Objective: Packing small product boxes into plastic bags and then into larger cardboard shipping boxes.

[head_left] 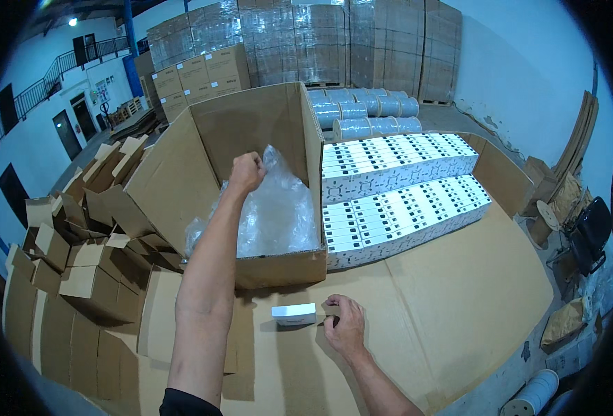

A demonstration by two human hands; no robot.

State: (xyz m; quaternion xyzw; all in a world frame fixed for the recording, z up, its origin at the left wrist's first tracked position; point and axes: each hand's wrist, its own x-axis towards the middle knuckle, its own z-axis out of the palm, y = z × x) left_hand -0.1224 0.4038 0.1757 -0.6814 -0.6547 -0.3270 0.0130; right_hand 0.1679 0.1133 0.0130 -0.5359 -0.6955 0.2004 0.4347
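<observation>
My left hand (249, 172) reaches into a large open carton (282, 269), its fingers pinched at the upper edge of a clear plastic bag (278, 208). More crumpled clear plastic lies in the carton's lower left. A small white box (294, 314) stands on the cardboard-covered table (417, 312) in front of the carton. Just to the right of that box, my right hand (346, 324) rests with curved fingers and a gap between thumb and forefinger. A small dark patch shows in that gap, and the hand looks apart from the box.
Two long rows of white boxes with dark squares (410, 208) stand right of the carton. Opened brown cartons (98, 270) crowd the left side. Behind are wrapped spools (375, 127) and wrapped carton stacks (296, 45). A black chair (589, 236) stands at the right.
</observation>
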